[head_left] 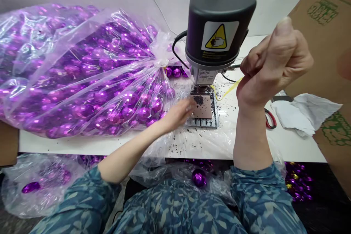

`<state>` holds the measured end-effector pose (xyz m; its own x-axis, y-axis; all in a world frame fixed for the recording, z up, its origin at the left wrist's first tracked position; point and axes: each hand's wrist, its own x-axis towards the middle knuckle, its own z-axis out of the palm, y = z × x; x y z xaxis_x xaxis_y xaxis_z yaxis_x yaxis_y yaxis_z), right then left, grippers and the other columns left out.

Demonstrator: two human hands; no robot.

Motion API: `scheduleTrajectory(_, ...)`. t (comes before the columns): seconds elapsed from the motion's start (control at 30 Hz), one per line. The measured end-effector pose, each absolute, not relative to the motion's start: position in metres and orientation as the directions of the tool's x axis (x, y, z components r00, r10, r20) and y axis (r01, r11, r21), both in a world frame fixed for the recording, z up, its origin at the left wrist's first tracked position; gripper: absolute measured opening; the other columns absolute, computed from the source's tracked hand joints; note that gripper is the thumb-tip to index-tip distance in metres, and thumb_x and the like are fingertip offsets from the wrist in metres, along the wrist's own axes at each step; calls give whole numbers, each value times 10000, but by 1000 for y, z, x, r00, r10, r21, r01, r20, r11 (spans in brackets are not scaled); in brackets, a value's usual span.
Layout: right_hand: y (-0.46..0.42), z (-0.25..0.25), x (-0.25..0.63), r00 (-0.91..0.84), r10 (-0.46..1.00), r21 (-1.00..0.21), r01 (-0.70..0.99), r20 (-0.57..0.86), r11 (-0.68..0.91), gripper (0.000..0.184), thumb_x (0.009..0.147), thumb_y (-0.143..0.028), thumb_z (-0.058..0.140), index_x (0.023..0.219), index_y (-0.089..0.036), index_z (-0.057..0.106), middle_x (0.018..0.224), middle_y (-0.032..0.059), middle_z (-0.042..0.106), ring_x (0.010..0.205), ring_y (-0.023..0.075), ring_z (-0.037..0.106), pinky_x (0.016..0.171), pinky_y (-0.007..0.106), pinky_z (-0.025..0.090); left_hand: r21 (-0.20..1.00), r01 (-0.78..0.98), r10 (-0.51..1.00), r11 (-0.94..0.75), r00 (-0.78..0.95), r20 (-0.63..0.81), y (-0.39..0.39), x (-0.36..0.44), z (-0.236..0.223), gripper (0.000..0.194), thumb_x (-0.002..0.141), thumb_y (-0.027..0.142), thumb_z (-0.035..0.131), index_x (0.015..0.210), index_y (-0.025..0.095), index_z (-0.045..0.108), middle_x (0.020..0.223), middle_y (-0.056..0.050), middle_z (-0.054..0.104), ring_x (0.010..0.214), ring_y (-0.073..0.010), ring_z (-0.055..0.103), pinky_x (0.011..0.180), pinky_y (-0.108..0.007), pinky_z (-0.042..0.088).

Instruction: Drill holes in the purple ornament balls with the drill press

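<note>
Closed in a fist, any contents hidden, the right hand [276, 62] is beside the boxy black motor housing [219, 7]; the left hand [178, 114], grip unclear, is at the flat brown square plate [204, 110] beneath, seemingly positioning, which calls for clear fingers

On the white tabletop [290, 146] I see a tied clear bag of purple faceted balls [82, 91] — my left side — then the machine's slotted base plate [215, 111], scattered dark flecks [177, 146], clear film [219, 137], a red-and-black handle [271, 120] and crumpled white paper [294, 113].
</note>
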<state>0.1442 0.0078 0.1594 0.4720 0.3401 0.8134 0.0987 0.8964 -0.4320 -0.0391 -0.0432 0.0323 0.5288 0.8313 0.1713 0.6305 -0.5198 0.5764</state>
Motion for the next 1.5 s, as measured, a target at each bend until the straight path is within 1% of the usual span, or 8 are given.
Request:
scheduleTrajectory(0.27,7,155,148,436,357,-408,26,826,913,532,999,-415,610,598,-182,350,512,-78,306,439,-11,371,488,201,241,-17,1000,987,-24,21,-162,32,-50,50,424,944,-3,506,1345,21,639,1438,-341,607,1369,-455,625,1078,-556,549)
scheduleTrajectory(0.4,7,154,149,427,358,-412,39,831,910,551,994,-450,607,599,-175,338,515,-80,323,437,-18,357,483,193,249,408,912,997,-50,66,-27,28,-54,44,514,922,139,676,1430,134,601,1451,-257,620,1342,-412,649,1129,-580,524)
scheduleTrajectory(0.53,6,156,145,449,341,-402,46,826,914,561,983,-487,611,613,-187,316,513,-79,314,429,-14,338,456,201,248,977,214,993,8,113,-33,13,-50,37,480,931,226,666,1406,220,595,1289,-128,727,1139,-265,736,1054,-491,605)
scheduleTrajectory(0.87,9,151,146,432,432,-544,179,792,820,653,938,-775,460,645,-225,266,525,-64,255,448,35,341,487,256,338,801,-438,912,409,168,-374,-17,-29,27,175,1029,281,550,1055,171,683,1058,-123,767,897,-205,731,825,-366,659)
scheduleTrajectory(1.07,4,151,146,452,401,-521,180,797,834,660,912,-776,480,627,-215,279,520,-65,236,442,23,298,468,255,278,978,111,972,177,-178,-156,-25,-55,3,229,1023,351,562,1179,212,654,1099,-90,686,941,-211,686,910,-399,614)
scheduleTrajectory(1.2,-1,152,145,446,380,-506,208,811,837,642,933,-739,472,629,-213,262,518,-62,274,450,18,330,484,242,276,640,766,991,-57,-33,128,-40,-75,-12,354,906,202,678,1261,206,678,1225,-139,587,1018,-297,677,1011,-524,568)
scheduleTrajectory(1.37,1,151,146,447,369,-484,172,815,858,655,939,-728,507,618,-216,255,502,-58,267,437,34,312,484,260,271,297,948,990,-117,89,107,-45,-80,-15,343,924,111,589,1235,220,683,1383,-220,544,1190,-423,633,923,-548,584)
scheduleTrajectory(1.5,2,148,147,439,384,-503,195,812,842,642,957,-717,495,618,-221,268,514,-56,265,445,36,316,484,260,293,386,910,981,-153,92,172,-44,-82,-11,367,914,105,608,1250,232,679,1375,-203,566,1247,-416,621,983,-560,569)
